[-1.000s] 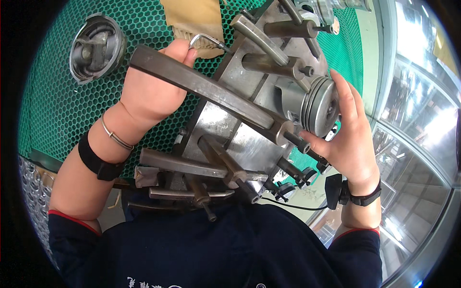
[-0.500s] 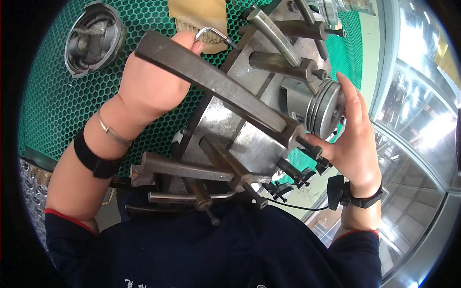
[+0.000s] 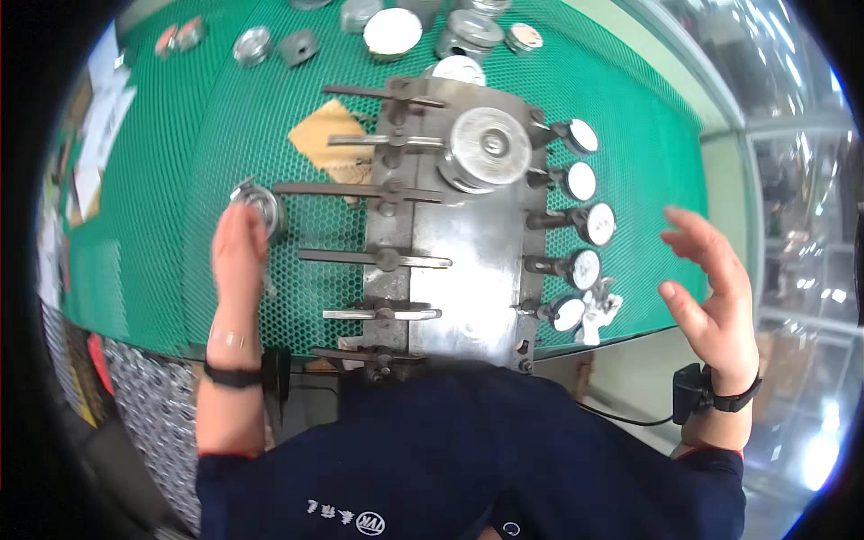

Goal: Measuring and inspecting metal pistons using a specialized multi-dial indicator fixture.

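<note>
A silver piston (image 3: 489, 151) lies on the far part of a steel clamping fixture (image 3: 463, 297), its round face upward. Several lever clamps (image 3: 364, 257) line the fixture's left side. My left hand (image 3: 238, 252) is left of the fixture, smeared by motion, at a round metal part (image 3: 263, 209) on the green mat. Whether it grips that part cannot be seen. Out to the right, my right hand (image 3: 715, 301) hangs open, thumb and fingers apart, with nothing in it. Closest to it are round white-faced dials (image 3: 585, 268) along the fixture's right side.
Under the fixture is a green honeycomb mat (image 3: 180, 288). A brown paper piece (image 3: 326, 135) lies left of the fixture. Several pistons and round metal parts (image 3: 473, 34) stand at the back. A crumpled whitish thing (image 3: 601, 310) sits by the near dials. Glass panels (image 3: 801, 234) rise on the right.
My right hand has left the piston and moved right. My left hand has moved away from the clamp; the hex key it held is no longer visible. The view now takes in more of the bench.
</note>
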Demonstrator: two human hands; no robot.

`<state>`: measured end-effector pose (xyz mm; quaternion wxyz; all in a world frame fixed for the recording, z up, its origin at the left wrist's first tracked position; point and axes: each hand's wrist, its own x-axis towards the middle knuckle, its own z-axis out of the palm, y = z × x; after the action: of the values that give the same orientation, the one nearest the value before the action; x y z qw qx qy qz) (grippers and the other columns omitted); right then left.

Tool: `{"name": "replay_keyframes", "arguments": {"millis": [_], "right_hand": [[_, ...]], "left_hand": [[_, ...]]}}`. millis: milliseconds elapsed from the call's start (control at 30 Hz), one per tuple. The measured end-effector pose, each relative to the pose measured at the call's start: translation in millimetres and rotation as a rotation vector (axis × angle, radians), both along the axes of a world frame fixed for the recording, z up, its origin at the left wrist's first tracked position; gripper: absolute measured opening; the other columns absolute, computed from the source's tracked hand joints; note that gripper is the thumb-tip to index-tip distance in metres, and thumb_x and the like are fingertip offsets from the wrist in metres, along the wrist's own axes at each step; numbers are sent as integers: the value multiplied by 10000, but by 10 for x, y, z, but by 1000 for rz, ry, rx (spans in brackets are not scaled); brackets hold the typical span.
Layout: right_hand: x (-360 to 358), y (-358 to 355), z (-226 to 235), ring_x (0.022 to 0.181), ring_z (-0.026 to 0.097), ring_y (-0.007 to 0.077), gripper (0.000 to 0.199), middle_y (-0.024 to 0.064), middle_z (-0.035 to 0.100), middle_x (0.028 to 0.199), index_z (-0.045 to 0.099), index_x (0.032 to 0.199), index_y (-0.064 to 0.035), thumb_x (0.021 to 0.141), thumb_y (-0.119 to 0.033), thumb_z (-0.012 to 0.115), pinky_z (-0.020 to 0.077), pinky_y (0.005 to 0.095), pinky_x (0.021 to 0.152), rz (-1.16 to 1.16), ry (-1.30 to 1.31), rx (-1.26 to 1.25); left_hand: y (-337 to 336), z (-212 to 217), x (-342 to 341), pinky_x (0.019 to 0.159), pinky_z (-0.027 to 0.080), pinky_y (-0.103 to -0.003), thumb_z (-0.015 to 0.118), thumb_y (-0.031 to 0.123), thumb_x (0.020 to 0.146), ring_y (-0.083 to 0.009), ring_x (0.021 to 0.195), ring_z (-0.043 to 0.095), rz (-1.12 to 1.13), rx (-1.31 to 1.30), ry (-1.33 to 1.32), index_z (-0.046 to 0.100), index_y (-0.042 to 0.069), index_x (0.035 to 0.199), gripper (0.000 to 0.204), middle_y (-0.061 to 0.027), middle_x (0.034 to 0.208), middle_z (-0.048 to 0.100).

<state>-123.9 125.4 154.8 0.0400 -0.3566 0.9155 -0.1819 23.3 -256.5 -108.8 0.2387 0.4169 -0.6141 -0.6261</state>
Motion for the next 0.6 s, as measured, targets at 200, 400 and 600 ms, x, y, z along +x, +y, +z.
{"name": "replay_keyframes", "arguments": {"millis": [200,400,600], "right_hand": [[229,710,-379,1011,633,312,371,134,648,1117,620,1132,-19,785,-102,722,507,369,864,236,-528,-202],[336,722,-849,897,644,233,310,112,651,972,562,1167,-1,893,-126,633,515,341,790,504,-852,-743],[-63,1470,-1251,659,469,44,152,-32,514,724,601,1025,-47,982,-127,479,405,223,590,-74,-1259,-727]], "left_hand": [[1015,1696,177,438,328,-202,435,251,991,-74,518,448,-513,-73,139,589,34,924,275,-29,681,562],[2511,2092,-421,812,455,-347,600,55,850,-250,933,572,-1216,-613,292,670,-6,970,152,-150,1064,599],[2579,1977,-1102,968,420,-427,651,60,795,-374,1120,529,-1083,-1278,-51,511,25,1285,511,-177,1220,567]]}}
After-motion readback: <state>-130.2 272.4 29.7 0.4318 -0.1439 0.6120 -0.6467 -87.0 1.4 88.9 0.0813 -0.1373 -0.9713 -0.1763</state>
